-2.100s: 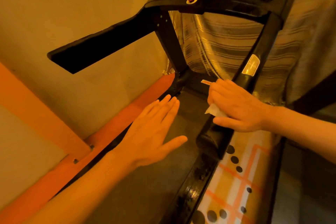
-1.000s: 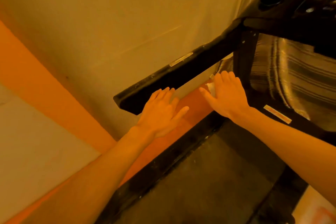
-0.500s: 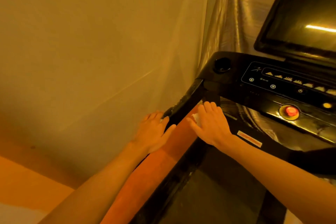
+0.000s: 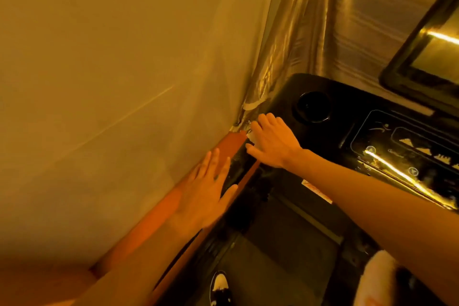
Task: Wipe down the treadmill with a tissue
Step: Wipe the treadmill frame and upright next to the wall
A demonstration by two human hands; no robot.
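The tissue (image 4: 251,136) lies under the right hand (image 4: 274,143), at the left front corner of the treadmill (image 4: 347,112) console, where the black handrail (image 4: 238,169) joins it. Only a small white part of it shows, between the thumb and the first finger. The fingers (image 4: 269,120) of this hand are straight and lie flat, close together, pressing the tissue on the black surface; the thumb stands apart to the left. The fingertips reach almost to the console's edge, and the shiny curtain (image 4: 323,20) hangs just past that edge, so room is small on that side. To the right of the hand, bare black surface runs up to the round cup holder (image 4: 313,107), and further right is the control panel (image 4: 409,154).

The left hand (image 4: 206,194) holds nothing. Its fingers are straight and a little spread, over the handrail and the orange band (image 4: 154,221) at the foot of the wall (image 4: 99,69). I cannot tell if it touches them. The wall stands near the handrail's outer edge. Below, the dark belt (image 4: 278,251) shows, with a shoe (image 4: 219,285) on it.
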